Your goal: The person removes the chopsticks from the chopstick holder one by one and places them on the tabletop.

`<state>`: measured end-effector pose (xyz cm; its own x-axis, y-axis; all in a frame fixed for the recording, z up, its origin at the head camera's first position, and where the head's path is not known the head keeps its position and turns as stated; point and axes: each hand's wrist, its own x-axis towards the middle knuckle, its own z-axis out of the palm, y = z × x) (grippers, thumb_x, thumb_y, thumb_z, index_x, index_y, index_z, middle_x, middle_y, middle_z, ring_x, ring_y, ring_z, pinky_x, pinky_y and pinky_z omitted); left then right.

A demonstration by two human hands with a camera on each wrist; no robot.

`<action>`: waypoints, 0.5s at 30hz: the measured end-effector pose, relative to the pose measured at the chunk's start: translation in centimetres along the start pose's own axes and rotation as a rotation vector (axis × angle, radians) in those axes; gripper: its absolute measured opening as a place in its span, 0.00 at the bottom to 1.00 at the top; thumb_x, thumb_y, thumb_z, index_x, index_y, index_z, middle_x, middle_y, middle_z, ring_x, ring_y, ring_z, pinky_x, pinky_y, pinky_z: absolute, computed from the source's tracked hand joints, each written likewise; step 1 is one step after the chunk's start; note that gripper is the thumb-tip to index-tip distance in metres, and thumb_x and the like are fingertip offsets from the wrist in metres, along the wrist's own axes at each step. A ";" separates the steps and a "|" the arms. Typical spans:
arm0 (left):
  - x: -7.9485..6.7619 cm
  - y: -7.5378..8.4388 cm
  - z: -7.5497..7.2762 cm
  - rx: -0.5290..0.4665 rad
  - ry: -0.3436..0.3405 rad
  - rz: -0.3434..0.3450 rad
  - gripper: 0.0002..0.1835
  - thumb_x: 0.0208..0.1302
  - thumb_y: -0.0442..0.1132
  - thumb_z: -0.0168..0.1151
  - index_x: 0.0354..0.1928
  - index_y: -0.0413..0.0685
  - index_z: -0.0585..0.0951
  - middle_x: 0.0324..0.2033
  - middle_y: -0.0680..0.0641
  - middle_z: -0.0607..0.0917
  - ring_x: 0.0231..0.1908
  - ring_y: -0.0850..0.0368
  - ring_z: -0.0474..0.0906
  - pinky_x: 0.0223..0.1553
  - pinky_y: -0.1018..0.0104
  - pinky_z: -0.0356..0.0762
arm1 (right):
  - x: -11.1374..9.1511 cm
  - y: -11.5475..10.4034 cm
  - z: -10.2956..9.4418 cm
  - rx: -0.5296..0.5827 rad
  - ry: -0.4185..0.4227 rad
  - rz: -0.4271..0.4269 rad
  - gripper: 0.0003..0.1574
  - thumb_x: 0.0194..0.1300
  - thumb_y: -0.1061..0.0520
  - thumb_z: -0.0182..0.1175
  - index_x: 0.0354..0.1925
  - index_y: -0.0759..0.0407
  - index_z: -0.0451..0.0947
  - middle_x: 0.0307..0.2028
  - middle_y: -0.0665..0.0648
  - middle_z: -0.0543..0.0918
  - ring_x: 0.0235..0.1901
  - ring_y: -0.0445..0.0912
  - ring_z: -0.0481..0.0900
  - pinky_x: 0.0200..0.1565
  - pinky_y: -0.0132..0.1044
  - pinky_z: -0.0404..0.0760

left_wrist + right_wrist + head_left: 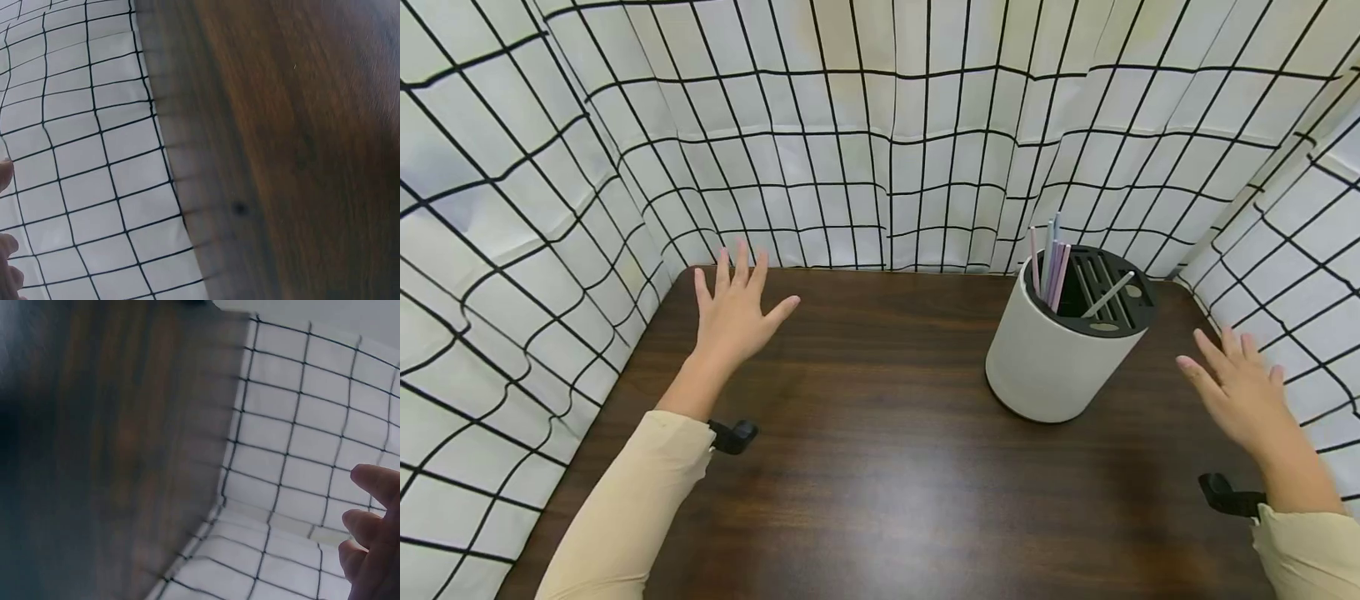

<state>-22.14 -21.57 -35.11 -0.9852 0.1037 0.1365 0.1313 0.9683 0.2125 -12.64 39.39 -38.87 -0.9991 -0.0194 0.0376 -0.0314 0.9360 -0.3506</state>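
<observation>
A white cylindrical pen holder point(1051, 367) with a black slotted top point(1105, 292) stands on the right half of the table. Several thin pastel sticks, pink, blue and purple point(1051, 265), rise from its left opening; their exact kind is too small to tell. One pale stick point(1108, 294) leans across the slots. My left hand point(733, 312) is held over the far left of the table, fingers spread, holding nothing. To the right of the pen holder, apart from it, my right hand point(1243, 392) hovers with its fingers extended and nothing in it.
A dark brown wooden table point(865, 433) lies below both hands. White walls with a black grid point(850, 158) close it in at the back, left and right. Each wrist carries a small black camera mount point(733, 437).
</observation>
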 end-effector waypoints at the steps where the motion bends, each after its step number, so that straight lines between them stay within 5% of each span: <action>1: 0.0 0.1 0.0 0.000 -0.001 0.002 0.48 0.71 0.70 0.42 0.80 0.54 0.37 0.79 0.45 0.29 0.78 0.43 0.20 0.74 0.31 0.18 | 0.0 -0.1 0.0 0.009 0.001 -0.004 0.43 0.81 0.38 0.33 0.78 0.60 0.37 0.75 0.75 0.30 0.74 0.69 0.20 0.64 0.82 0.25; 10: 0.2 1.4 -0.7 -0.075 0.111 0.047 0.43 0.75 0.58 0.49 0.80 0.50 0.43 0.80 0.45 0.40 0.79 0.43 0.33 0.79 0.38 0.30 | 0.6 -3.2 -2.4 0.167 0.137 -0.104 0.39 0.82 0.47 0.37 0.78 0.63 0.37 0.77 0.70 0.29 0.77 0.64 0.24 0.71 0.72 0.23; 15: 0.4 2.4 -1.1 -0.116 0.087 0.064 0.42 0.74 0.54 0.51 0.79 0.47 0.44 0.79 0.42 0.43 0.79 0.43 0.36 0.79 0.39 0.35 | 0.9 -5.2 -3.9 0.186 0.175 -0.164 0.38 0.82 0.49 0.37 0.79 0.62 0.39 0.79 0.64 0.32 0.78 0.59 0.26 0.76 0.64 0.24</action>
<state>-22.13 -19.46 -33.43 -0.9619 0.1391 0.2355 0.2101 0.9270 0.3107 -13.26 35.83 -33.36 -0.9606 -0.0892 0.2634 -0.2131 0.8445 -0.4913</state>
